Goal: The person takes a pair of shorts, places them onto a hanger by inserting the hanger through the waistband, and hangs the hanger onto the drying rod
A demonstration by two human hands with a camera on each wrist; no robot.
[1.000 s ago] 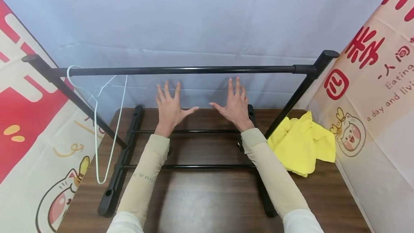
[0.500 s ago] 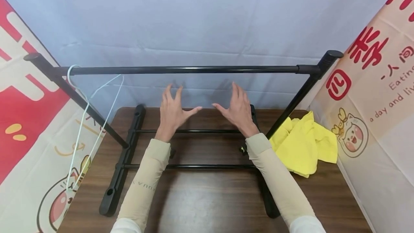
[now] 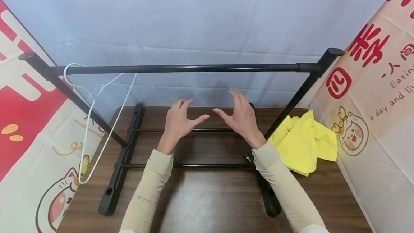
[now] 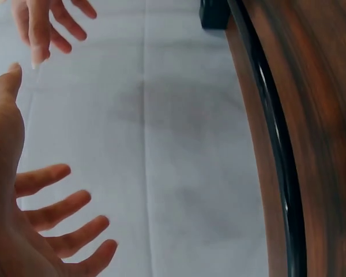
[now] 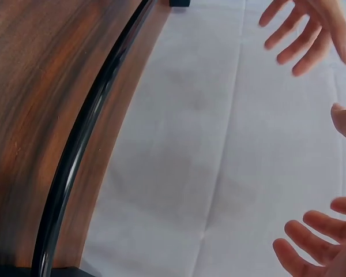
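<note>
My left hand [image 3: 179, 122] and right hand [image 3: 242, 118] hover over the table, palms turned towards each other, thumbs pointing inward. Neither holds anything, and the fingers are loosely bent and spread. Both are below and on the near side of the top bar [image 3: 184, 69] of a black metal rack, apart from it. In the left wrist view, the fingers of the left hand [image 4: 17, 219] show against the pale backdrop. The right wrist view shows the right hand [image 5: 326, 245] the same way. A white wire hanger [image 3: 86, 128] hangs by its hook at the bar's left end.
A crumpled yellow cloth [image 3: 299, 143] lies on the brown wooden table [image 3: 200, 197] at the right, by the rack's right post [image 3: 291, 103]. Two lower crossbars join the rack's black feet [image 3: 121, 175]. Printed sheets stand at both sides, with a pale cloth [image 3: 207, 17] behind.
Both hands have drawn back slightly towards the body, and their fingers have bent from straight and spread to looser curves. The hanger has swung on the bar.
</note>
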